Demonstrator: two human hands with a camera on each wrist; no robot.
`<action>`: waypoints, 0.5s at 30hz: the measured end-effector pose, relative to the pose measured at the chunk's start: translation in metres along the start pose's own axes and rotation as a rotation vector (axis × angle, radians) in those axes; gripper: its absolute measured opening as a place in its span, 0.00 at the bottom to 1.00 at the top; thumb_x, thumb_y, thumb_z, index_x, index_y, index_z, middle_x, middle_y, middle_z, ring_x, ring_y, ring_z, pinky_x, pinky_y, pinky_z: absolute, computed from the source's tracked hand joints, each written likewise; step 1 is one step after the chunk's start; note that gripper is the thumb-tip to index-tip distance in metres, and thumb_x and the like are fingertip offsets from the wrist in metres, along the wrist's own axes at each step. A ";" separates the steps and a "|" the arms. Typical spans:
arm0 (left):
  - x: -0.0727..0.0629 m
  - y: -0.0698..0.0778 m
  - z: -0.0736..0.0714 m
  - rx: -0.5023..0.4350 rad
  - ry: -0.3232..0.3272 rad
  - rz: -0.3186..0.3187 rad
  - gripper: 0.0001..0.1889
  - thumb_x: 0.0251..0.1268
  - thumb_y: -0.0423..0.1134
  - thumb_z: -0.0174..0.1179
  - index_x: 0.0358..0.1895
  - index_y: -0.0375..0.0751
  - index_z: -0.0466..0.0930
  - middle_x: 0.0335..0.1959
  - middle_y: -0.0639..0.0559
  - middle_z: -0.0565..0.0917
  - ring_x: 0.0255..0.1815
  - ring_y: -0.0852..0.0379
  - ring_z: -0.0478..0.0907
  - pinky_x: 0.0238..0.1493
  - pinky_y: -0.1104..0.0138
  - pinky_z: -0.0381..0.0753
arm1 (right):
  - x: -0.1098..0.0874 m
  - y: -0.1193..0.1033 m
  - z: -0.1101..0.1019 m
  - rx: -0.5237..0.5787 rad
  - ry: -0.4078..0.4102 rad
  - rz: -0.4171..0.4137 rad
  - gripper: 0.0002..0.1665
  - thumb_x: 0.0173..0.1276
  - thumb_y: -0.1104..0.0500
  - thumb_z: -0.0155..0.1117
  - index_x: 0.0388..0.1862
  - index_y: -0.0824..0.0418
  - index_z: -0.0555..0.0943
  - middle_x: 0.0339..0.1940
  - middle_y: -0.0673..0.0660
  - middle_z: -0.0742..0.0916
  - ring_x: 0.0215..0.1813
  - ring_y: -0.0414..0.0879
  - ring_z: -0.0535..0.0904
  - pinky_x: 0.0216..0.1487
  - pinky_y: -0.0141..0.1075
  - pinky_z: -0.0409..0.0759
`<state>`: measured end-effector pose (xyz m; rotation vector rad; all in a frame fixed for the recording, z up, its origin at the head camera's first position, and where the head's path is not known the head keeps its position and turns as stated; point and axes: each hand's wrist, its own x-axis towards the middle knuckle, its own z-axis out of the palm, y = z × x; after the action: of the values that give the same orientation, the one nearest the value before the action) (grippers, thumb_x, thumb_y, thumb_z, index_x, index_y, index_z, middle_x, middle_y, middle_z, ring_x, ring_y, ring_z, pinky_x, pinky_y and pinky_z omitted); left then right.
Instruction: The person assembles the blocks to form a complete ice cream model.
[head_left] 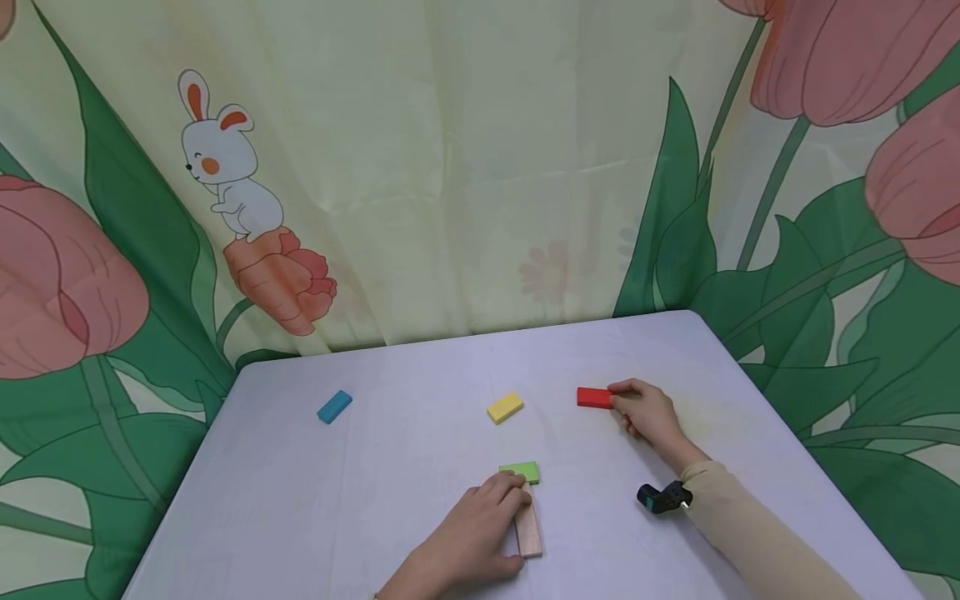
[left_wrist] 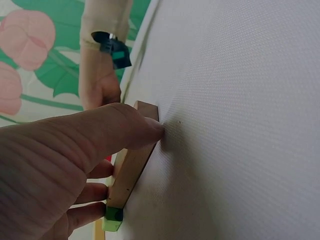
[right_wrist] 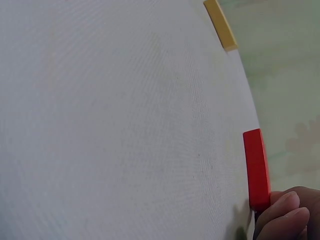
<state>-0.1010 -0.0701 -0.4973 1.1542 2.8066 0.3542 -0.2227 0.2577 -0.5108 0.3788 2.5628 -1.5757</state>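
Observation:
On the white-covered table lies a long plain wooden block (head_left: 528,529), with a green block (head_left: 531,472) set crosswise at its far end. My left hand (head_left: 480,525) holds the wooden block, thumb near its near end and fingertips by the green one. The left wrist view shows the thumb across the wooden block (left_wrist: 131,175) and the other fingers along its side. Farther right, my right hand (head_left: 651,417) pinches the right end of a red block (head_left: 593,397) between thumb and fingers. Most of the red block (right_wrist: 257,170) shows in the right wrist view.
A yellow block (head_left: 506,408) lies left of the red one. Toward the far left of the table is a blue block (head_left: 334,407). A black wrist camera (head_left: 663,498) sticks out from the right sleeve. Behind the table hangs a printed curtain (head_left: 465,167).

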 end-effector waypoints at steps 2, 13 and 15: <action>0.000 0.000 0.000 0.000 -0.001 -0.001 0.32 0.55 0.54 0.74 0.62 0.53 0.74 0.72 0.55 0.71 0.76 0.56 0.65 0.58 0.58 0.81 | 0.000 -0.001 0.003 -0.004 -0.001 0.000 0.22 0.77 0.57 0.60 0.66 0.61 0.77 0.31 0.57 0.82 0.23 0.44 0.75 0.21 0.32 0.75; 0.003 0.001 0.000 -0.027 -0.050 -0.034 0.32 0.57 0.56 0.74 0.64 0.54 0.73 0.74 0.56 0.69 0.77 0.57 0.64 0.61 0.58 0.80 | -0.003 -0.007 0.014 -0.003 -0.018 0.004 0.21 0.76 0.57 0.61 0.64 0.61 0.79 0.27 0.56 0.81 0.21 0.45 0.74 0.20 0.32 0.74; 0.003 0.001 0.001 -0.024 -0.047 -0.034 0.32 0.56 0.56 0.74 0.64 0.54 0.73 0.74 0.56 0.69 0.77 0.57 0.64 0.61 0.58 0.80 | -0.004 -0.008 0.016 -0.004 -0.021 0.007 0.20 0.76 0.57 0.62 0.64 0.61 0.79 0.26 0.56 0.81 0.21 0.45 0.74 0.21 0.32 0.74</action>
<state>-0.1026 -0.0676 -0.4978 1.0945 2.7700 0.3524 -0.2217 0.2400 -0.5104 0.3692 2.5460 -1.5636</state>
